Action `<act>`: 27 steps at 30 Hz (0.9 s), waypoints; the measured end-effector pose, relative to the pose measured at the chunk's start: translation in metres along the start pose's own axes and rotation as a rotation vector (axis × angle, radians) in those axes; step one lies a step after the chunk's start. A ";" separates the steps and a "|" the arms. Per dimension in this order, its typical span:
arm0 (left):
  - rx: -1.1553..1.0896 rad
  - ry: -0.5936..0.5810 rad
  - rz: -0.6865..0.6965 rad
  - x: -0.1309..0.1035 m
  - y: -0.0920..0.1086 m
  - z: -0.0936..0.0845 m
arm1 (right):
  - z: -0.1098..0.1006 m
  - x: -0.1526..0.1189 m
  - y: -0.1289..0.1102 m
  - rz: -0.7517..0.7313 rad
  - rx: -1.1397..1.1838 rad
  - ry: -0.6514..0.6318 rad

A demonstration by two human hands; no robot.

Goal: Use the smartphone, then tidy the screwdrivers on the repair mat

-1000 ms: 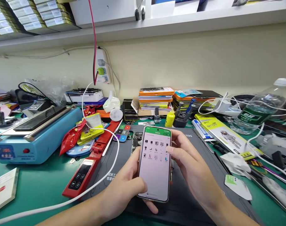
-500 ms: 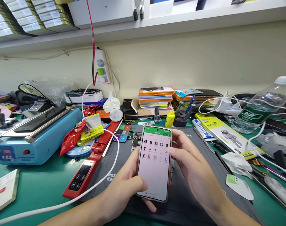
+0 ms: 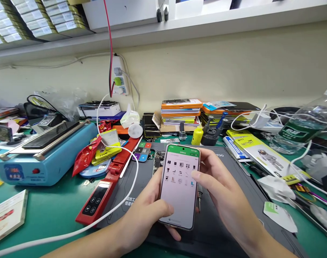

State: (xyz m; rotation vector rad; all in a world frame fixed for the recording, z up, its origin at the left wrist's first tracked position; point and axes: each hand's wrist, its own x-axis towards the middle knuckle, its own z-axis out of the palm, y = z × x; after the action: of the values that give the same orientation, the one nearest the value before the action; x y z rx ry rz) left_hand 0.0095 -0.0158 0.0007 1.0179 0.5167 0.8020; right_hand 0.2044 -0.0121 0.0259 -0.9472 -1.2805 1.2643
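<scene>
A smartphone [image 3: 178, 200] is held upright between both hands above a dark grey work mat [image 3: 222, 229]. Its screen shows a green bar on top and rows of small icons on white. My left hand [image 3: 150, 211] is closed round the lower left side, thumb over the glass. My right hand [image 3: 217, 182] grips the right edge, with the thumb over the icons. Behind the smartphone an opened phone [image 3: 158, 157] with bare inner parts lies on the mat, mostly covered. A screwdriver-like tool [image 3: 199, 200] shows partly beside the right hand.
To the left stand a blue heating machine [image 3: 47, 161] and a red folding device [image 3: 96, 200], with a white cable [image 3: 135, 179] looping across. Yellow battery boxes [image 3: 257, 150] and a water bottle [image 3: 295, 129] are at right. Stacked boxes [image 3: 181, 113] line the wall.
The whole view has shifted slightly, so everything appears a little further right. Both hands keep their hold on the smartphone, and its screen shows the same page.
</scene>
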 end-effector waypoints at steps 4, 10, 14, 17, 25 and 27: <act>0.012 -0.005 0.008 -0.001 -0.002 -0.001 | 0.001 0.000 0.000 0.003 -0.042 0.002; 0.020 -0.021 0.015 -0.003 -0.002 -0.002 | 0.001 0.000 -0.001 -0.019 -0.117 0.021; 0.029 -0.020 0.007 -0.003 -0.002 -0.002 | 0.002 -0.001 0.000 -0.030 -0.136 0.027; 0.038 -0.007 -0.004 -0.003 -0.002 -0.001 | 0.003 -0.001 0.000 -0.021 -0.138 0.043; 0.091 -0.007 -0.024 -0.005 0.005 0.002 | 0.005 -0.001 -0.001 -0.039 -0.183 0.068; 0.095 -0.009 -0.028 -0.005 0.006 0.003 | 0.005 0.000 -0.001 -0.047 -0.191 0.071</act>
State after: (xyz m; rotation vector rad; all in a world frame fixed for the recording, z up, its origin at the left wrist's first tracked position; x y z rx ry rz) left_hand 0.0063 -0.0193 0.0075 1.0990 0.5652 0.7533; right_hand 0.1996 -0.0133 0.0271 -1.0810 -1.3776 1.0765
